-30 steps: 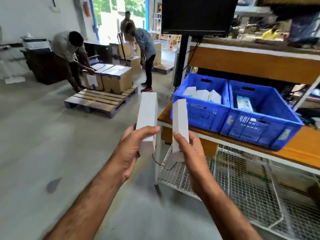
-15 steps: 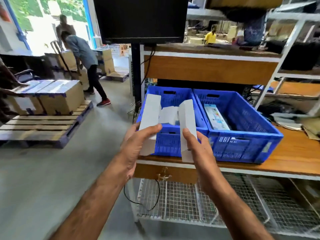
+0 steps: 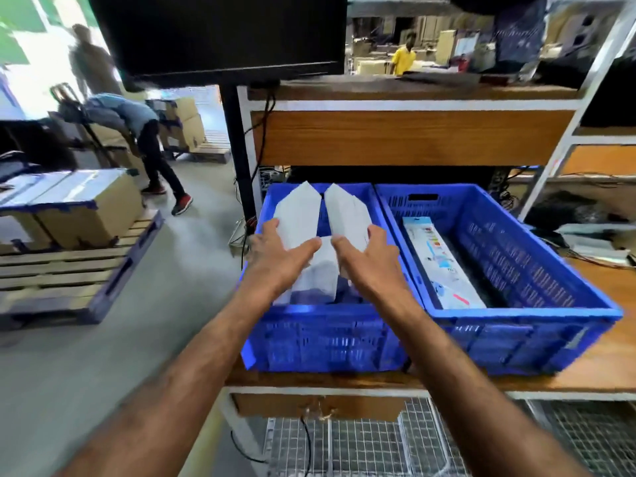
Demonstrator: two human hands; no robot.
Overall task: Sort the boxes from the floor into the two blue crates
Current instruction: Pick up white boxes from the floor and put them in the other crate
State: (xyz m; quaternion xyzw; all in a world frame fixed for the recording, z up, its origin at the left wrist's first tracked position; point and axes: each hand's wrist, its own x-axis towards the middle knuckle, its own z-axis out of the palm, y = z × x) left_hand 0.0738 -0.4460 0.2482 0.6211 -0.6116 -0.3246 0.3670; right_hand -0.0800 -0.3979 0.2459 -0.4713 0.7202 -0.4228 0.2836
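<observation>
Two blue crates stand side by side on a wooden shelf. Over the left crate [image 3: 320, 342] my left hand [image 3: 280, 261] grips a long white box [image 3: 298, 210], and my right hand [image 3: 366, 261] grips a second white box [image 3: 346, 210]. Both boxes tilt away from me above the crate's inside. Another white box [image 3: 318, 275] lies in that crate below my hands. The right crate [image 3: 523, 330] holds a flat white box with coloured print [image 3: 440, 261].
A black monitor [image 3: 220, 32] hangs above the shelf unit on a black post [image 3: 237, 146]. Left on the floor, a wooden pallet [image 3: 58, 273] carries cardboard cartons [image 3: 79, 204]. A person [image 3: 137, 139] bends over cartons farther back. A wire mesh shelf [image 3: 378, 442] lies under the wooden shelf.
I have stepped closer to the shelf. Both hands carried the white boxes forward from in front of the left crate to over its inside and tipped them down.
</observation>
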